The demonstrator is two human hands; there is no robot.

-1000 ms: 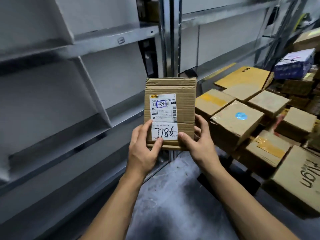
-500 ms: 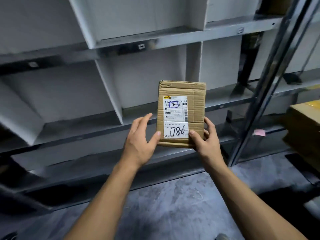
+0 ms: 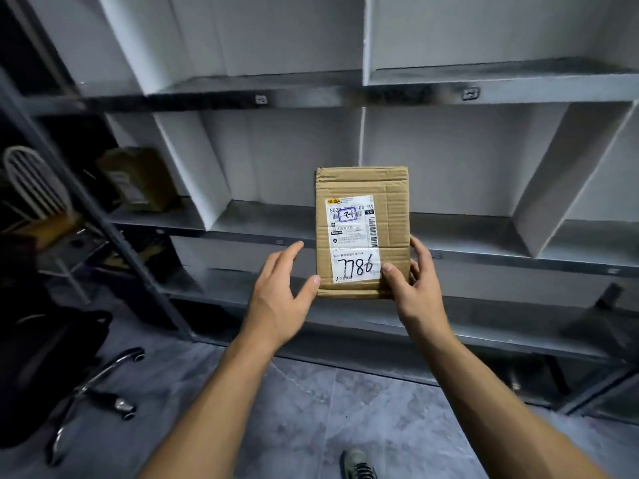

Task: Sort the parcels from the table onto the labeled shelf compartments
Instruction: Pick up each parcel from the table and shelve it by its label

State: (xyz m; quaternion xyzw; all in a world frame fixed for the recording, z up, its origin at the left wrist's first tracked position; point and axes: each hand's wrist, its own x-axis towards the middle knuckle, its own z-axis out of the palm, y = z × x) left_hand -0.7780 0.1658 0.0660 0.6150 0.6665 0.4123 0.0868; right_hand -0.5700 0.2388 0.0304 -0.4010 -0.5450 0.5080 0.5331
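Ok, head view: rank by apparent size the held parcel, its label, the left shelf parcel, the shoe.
1. held parcel
2. label and shelf parcel: about alike; the shelf parcel is farther, blurred
3. shoe, cropped by the frame

There were two parcels, a labelled parcel [image 3: 394,216] between two hands, the left hand [image 3: 278,302] and the right hand [image 3: 420,295], and a second parcel [image 3: 138,179] at the left end of the one shelf unit [image 3: 466,233], plus one shoe [image 3: 358,466].

A chrome chair base [image 3: 119,404] stands on the grey tiled floor [image 3: 345,409] at lower left; a shoe [image 3: 358,466] shows at the bottom edge
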